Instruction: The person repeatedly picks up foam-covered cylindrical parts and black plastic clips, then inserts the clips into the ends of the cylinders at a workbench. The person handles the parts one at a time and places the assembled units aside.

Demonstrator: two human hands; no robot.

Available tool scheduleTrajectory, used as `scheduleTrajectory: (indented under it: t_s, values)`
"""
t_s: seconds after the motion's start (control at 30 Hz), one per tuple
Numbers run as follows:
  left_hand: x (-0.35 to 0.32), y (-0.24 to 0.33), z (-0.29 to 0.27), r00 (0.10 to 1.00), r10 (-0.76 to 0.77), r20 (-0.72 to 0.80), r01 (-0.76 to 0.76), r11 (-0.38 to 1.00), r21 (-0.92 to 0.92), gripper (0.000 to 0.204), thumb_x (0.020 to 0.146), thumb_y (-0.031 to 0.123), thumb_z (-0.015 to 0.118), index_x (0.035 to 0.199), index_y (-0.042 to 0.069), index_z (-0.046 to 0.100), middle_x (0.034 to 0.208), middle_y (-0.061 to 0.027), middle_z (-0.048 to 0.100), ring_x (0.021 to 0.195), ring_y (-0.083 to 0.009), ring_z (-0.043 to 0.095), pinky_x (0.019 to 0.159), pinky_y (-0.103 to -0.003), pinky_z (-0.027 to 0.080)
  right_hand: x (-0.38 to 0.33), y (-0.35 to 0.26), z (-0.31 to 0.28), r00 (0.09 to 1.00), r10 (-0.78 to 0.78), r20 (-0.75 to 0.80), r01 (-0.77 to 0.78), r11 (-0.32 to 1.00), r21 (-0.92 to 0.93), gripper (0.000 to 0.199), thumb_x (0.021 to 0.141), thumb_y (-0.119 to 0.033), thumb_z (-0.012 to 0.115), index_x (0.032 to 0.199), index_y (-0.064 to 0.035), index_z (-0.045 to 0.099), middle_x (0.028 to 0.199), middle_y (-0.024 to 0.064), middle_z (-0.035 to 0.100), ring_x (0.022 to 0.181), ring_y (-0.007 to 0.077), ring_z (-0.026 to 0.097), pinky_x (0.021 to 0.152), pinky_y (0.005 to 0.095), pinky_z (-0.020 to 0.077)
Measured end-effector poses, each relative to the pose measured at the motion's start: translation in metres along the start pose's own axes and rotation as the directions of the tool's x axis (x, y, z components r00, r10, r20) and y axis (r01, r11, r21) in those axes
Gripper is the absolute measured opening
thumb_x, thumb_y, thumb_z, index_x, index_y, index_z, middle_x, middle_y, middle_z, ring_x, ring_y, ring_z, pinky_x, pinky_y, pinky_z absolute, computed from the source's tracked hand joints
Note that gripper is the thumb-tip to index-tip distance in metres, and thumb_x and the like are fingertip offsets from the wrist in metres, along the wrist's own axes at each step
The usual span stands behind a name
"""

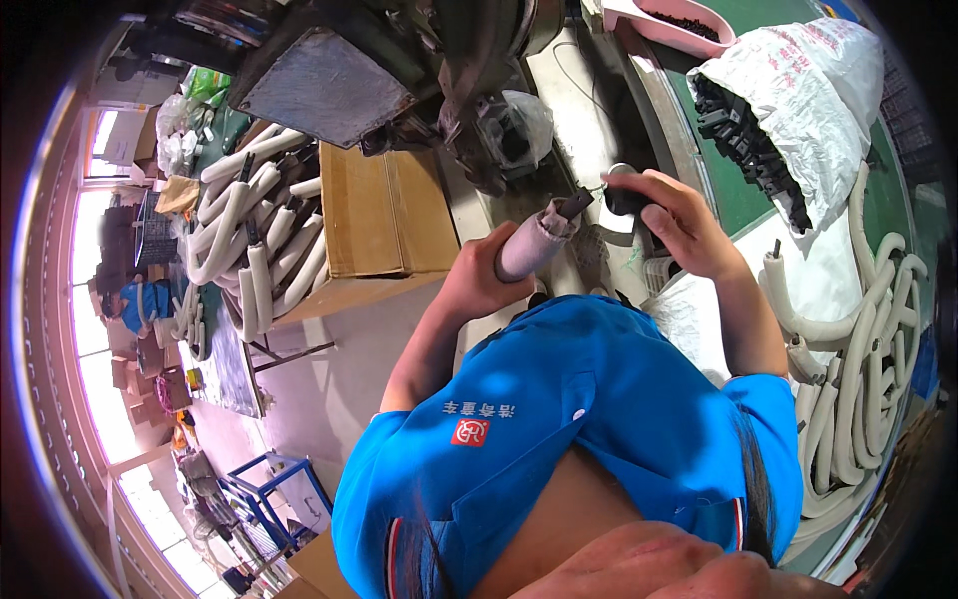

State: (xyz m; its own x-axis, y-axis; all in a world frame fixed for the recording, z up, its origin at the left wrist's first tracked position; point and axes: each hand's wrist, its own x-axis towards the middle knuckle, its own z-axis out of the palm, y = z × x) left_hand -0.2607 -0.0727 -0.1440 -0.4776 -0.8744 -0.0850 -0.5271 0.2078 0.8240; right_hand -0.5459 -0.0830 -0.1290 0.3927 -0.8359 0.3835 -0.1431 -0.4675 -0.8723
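My left hand [477, 275] is closed around a thick tube with a pale grey-white foam-like cover [535, 246]. A black end piece [576, 203] sticks out of the tube's upper end, pointing up and to the right. My right hand [697, 228] has its thumb and fingers around a dark rounded piece [627, 203], just right of that black end. A pale, shiny surface lies against the dark piece. Whether the dark piece is loose or part of the machine [514, 130] above, I cannot tell.
An open cardboard box [384, 215] at the left stands beside many pale covered tubes [254, 215]. More such tubes [848, 399] are heaped at the right. On the green tabletop lie a white sack [798, 90] of black pieces and a pink tray [659, 25].
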Motion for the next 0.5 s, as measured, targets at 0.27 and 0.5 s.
scheduleTrajectory:
  t_s: [0.27, 0.5]
  values:
    - [-0.016, -0.002, -0.012, 1.0, -0.021, -0.006, 0.021, 0.998, -0.054, 0.035, 0.063, 0.011, 0.068, 0.094, 0.003, 0.057, 0.074, -0.016, 0.061, 0.07, -0.0266, 0.063, 0.066, -0.034, 0.048, 0.015, -0.016, 0.025, 0.978, 0.205, -0.019, -0.203, 0.976, 0.084, 0.017, 0.085, -0.012, 0.064, 0.097, 0.0002, 0.063, 0.078, 0.0021, 0.06, 0.069, 0.0048, 0.051, 0.061, 0.0211, 0.0399]
    - [-0.032, -0.011, -0.023, 0.999, -0.049, 0.007, 0.049, 0.999, -0.01, 0.038, 0.063, 0.013, 0.068, 0.099, 0.007, 0.057, 0.081, -0.0167, 0.063, 0.074, -0.0312, 0.063, 0.067, -0.037, 0.05, 0.028, -0.009, 0.043, 0.984, 0.177, -0.011, -0.175, 0.98, 0.098, 0.018, 0.083, -0.017, 0.068, 0.093, -0.0018, 0.066, 0.068, -0.0005, 0.058, 0.058, 0.0019, 0.047, 0.05, 0.0183, 0.0345]
